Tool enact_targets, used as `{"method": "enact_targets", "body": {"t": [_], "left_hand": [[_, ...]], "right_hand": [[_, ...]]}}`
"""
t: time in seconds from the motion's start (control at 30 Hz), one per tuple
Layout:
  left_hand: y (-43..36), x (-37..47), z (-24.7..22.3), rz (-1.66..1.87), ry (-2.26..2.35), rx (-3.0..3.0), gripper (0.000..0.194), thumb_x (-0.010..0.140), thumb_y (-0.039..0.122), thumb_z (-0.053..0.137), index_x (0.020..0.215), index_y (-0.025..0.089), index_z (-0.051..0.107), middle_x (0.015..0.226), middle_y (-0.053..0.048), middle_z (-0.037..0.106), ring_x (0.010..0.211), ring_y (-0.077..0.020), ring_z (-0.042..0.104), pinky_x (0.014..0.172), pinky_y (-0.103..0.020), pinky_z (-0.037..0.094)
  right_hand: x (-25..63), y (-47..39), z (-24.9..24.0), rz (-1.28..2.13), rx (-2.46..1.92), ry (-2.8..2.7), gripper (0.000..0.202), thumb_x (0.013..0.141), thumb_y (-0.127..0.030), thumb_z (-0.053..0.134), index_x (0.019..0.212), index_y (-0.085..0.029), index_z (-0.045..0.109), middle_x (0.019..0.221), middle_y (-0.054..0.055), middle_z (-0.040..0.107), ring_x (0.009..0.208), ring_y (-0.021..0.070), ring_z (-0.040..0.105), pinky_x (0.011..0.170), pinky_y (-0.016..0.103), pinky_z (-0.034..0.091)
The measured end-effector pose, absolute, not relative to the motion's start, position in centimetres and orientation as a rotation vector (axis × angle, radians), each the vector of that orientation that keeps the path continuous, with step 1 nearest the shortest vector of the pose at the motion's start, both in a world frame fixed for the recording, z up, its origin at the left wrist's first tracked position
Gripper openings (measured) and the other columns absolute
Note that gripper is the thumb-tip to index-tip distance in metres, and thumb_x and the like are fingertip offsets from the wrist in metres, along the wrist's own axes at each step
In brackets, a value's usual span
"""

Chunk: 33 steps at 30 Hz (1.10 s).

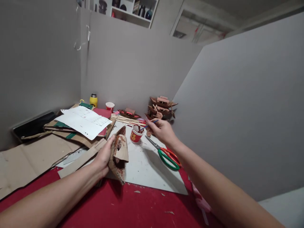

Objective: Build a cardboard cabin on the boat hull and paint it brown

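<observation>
A small cardboard boat (121, 152), partly coated in brown, is gripped by my left hand (105, 156) and tilted on its side above the white board. My right hand (161, 129) pinches a thin blue brush (149, 124), whose tip is down inside a red paper cup (136, 134) with brown smears at its rim. Beside the cup, near my right forearm, lie scissors (163, 153) with green and orange handles, their blades pointing towards the cup.
Finished brown boats (163, 109) are stacked at the back right, another boat (129, 114) beside thin sticks (128, 120). Cardboard (35, 156) and paper (84, 120) pile up at left, before a yellow bottle (93, 100) and second cup (110, 106). Grey partitions (133, 63) enclose the table.
</observation>
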<state>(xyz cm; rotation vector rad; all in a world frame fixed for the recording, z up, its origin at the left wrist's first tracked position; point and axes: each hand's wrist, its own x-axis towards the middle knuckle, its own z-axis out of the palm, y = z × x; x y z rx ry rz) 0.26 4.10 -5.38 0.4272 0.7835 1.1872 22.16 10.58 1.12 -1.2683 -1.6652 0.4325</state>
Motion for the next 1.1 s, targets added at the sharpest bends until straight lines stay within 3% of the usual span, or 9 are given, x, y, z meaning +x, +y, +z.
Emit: {"method": "enact_targets", "body": {"t": [0.17,0.27,0.57,0.8,0.87,1.0,1.1], "left_hand": [[4.3,0.4,-5.7,1.186,0.756,0.388,0.033,0.09,0.042,0.061,0.097,0.014,0.075,0.094,-0.01,0.079,0.083,-0.0224,0.073,0.08,-0.031,0.055],[4.3,0.4,-5.4,1.177,0.754,0.36,0.034,0.091,0.043,0.059,0.095,0.013,0.075,0.093,-0.011,0.079,0.084,-0.0233,0.073,0.079,-0.032,0.055],[4.0,-0.1,-4.8,1.117,0.827,0.34,0.039,0.091,0.051,0.054,0.095,0.016,0.07,0.067,-0.007,0.072,0.058,-0.023,0.067,0.063,-0.038,0.055],[3.9,0.0,-4.6,1.137,0.784,0.39,0.037,0.092,0.049,0.052,0.099,0.017,0.07,0.07,-0.006,0.073,0.055,-0.02,0.066,0.059,-0.035,0.056],[3.8,0.0,-4.6,1.143,0.78,0.412,0.037,0.092,0.048,0.053,0.1,0.016,0.07,0.07,-0.006,0.074,0.056,-0.0203,0.067,0.059,-0.034,0.055],[3.2,0.4,-4.3,1.16,0.777,0.453,0.036,0.094,0.046,0.051,0.102,0.017,0.07,0.069,-0.004,0.074,0.055,-0.0181,0.066,0.065,-0.034,0.057],[2.6,0.8,-4.2,1.135,0.774,0.482,0.039,0.094,0.047,0.051,0.104,0.016,0.072,0.073,-0.006,0.076,0.056,-0.0187,0.067,0.071,-0.037,0.058]], "right_hand": [[21.1,13.9,-1.2,0.591,-1.432,-1.786,0.018,0.095,-0.031,0.061,0.096,-0.013,0.064,0.086,0.0,0.066,0.068,0.0116,0.064,0.061,0.026,0.055],[21.0,14.1,-1.2,0.649,-1.454,-1.75,0.019,0.096,-0.031,0.06,0.102,-0.014,0.064,0.093,0.002,0.067,0.073,0.0132,0.065,0.064,0.028,0.057],[23.7,12.1,-1.3,0.658,-1.349,-1.392,0.018,0.095,-0.03,0.061,0.103,-0.014,0.063,0.094,0.002,0.066,0.074,0.0133,0.065,0.064,0.029,0.056],[24.5,9.3,-1.9,0.679,-1.12,-1.113,0.014,0.094,-0.027,0.063,0.091,-0.013,0.062,0.078,-0.002,0.065,0.059,0.0092,0.061,0.054,0.023,0.053],[24.6,8.1,-1.6,0.726,-1.043,-1.053,0.019,0.088,-0.032,0.069,0.084,-0.014,0.061,0.071,-0.003,0.067,0.056,0.0093,0.062,0.052,0.022,0.053],[24.1,4.5,-1.1,0.863,-0.923,-0.984,0.036,0.064,-0.041,0.086,0.076,-0.018,0.062,0.063,-0.002,0.069,0.052,0.011,0.063,0.046,0.019,0.052],[23.0,1.6,-1.3,0.956,-0.871,-0.974,0.037,0.061,-0.04,0.088,0.077,-0.018,0.065,0.064,-0.001,0.071,0.051,0.0104,0.063,0.045,0.019,0.051]]}}
